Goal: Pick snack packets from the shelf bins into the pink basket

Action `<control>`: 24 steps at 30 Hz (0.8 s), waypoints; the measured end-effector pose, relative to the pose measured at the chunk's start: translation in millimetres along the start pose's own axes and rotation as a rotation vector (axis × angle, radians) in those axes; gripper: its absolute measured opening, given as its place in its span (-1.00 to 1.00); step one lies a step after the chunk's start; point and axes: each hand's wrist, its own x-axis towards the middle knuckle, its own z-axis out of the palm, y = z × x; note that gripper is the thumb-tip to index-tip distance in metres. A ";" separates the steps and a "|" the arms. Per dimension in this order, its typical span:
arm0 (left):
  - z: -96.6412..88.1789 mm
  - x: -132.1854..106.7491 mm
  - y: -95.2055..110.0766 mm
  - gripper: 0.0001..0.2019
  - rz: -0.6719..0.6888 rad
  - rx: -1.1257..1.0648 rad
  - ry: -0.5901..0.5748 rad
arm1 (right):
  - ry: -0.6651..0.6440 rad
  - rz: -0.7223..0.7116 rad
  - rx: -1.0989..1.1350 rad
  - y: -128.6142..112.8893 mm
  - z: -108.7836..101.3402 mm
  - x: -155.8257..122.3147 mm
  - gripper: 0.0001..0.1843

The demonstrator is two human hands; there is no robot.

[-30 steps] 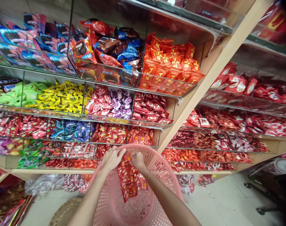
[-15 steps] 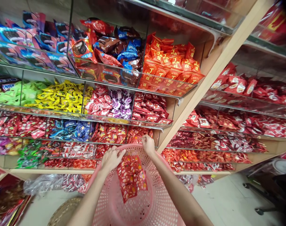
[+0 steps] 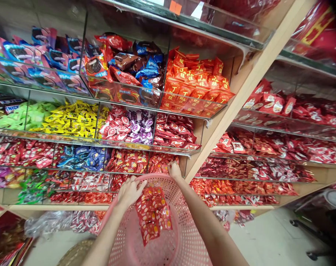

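Observation:
My left hand (image 3: 130,191) is closed on the top of a hanging strip of red snack packets (image 3: 153,214), which dangles inside a pink plastic basket (image 3: 184,236). My right hand (image 3: 174,170) reaches over the basket's far rim into a shelf bin of red and orange packets (image 3: 162,162). Its fingers are curled among those packets; whether they grip one I cannot see.
Glass-fronted shelf bins (image 3: 129,144) hold sweets and snacks in several colours. A slanted wooden post (image 3: 240,96) divides them from more red packets at the right. A clear bag of packets (image 3: 54,221) and a woven basket (image 3: 74,255) sit on the floor.
My right hand has let go of the strip and moved up from it to the shelf bin. My left hand still holds the strip over the basket.

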 end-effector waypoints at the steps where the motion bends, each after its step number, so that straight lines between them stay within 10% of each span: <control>1: -0.3 -0.1 0.2 -0.39 0.001 0.001 0.001 | 0.019 -0.019 0.036 0.4 -1.8 -0.6 -0.86; 10: 2.3 1.0 -0.5 -0.40 0.006 0.020 0.011 | 0.258 0.008 0.529 -3.9 -29.2 -35.7 -0.69; 16: 5.2 0.6 -0.4 -0.40 -0.009 0.021 0.016 | 0.001 0.324 1.236 -21.4 -32.1 -86.7 -0.66; 24: 7.8 1.6 -3.1 -0.35 0.006 0.019 0.000 | -0.184 0.425 1.345 -30.3 -23.0 -111.4 -0.71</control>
